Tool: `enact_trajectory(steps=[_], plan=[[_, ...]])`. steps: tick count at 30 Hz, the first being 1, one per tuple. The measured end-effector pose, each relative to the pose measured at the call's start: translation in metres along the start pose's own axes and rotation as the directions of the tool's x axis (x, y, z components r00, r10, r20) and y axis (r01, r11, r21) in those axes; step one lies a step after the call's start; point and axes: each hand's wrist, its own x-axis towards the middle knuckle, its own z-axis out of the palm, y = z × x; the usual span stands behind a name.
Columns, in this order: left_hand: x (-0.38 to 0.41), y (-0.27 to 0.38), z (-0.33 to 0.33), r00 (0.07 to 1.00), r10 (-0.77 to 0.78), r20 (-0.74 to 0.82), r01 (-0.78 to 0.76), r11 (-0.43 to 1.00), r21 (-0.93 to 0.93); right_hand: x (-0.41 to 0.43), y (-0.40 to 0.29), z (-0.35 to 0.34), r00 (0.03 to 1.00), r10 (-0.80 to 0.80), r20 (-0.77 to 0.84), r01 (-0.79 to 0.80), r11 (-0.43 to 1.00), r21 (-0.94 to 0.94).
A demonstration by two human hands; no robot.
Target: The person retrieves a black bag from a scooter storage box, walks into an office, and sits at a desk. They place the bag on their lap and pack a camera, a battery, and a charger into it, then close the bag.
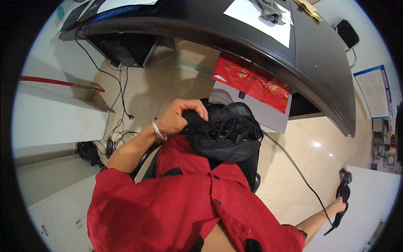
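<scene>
A black mesh bag [226,146] lies in my lap with its mouth open, and dark items inside cannot be told apart. My left hand [178,116], with a silver-coloured bangle at the wrist, grips the bag's black fabric near its left rim. Far out to the right, my right hand [340,204] holds a black strap-like item [343,190] with a greyish, shiny upper end; its exact kind is unclear. A black cable [297,163] stretches from the bag to beside this item's lower end.
A dark curved desk [201,30] bears paper sheets [274,30] and a grey cloth [270,12]. Below it, a red cloth with gold pattern [252,78] covers part of a grey box [245,100]. Loose cables [121,132] trail across the floor at left. A white surface [371,192] stands right.
</scene>
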Motion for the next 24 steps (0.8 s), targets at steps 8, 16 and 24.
enact_trajectory(steps=[8,16,24], plan=[[0.011,0.06,0.079,0.963,0.151,0.222,-0.167,0.984,0.055,-0.141,-0.006,0.054,0.875,0.041,0.482,0.097,0.961,-0.259],[-0.021,0.076,0.108,0.925,0.131,0.358,-0.198,0.967,0.159,-0.474,0.063,0.202,-0.385,0.337,0.859,0.662,0.75,0.003],[-0.061,0.104,0.102,0.967,0.046,0.252,-0.091,0.981,0.17,-0.585,0.162,0.214,-0.605,0.722,0.336,0.795,0.566,0.217]])
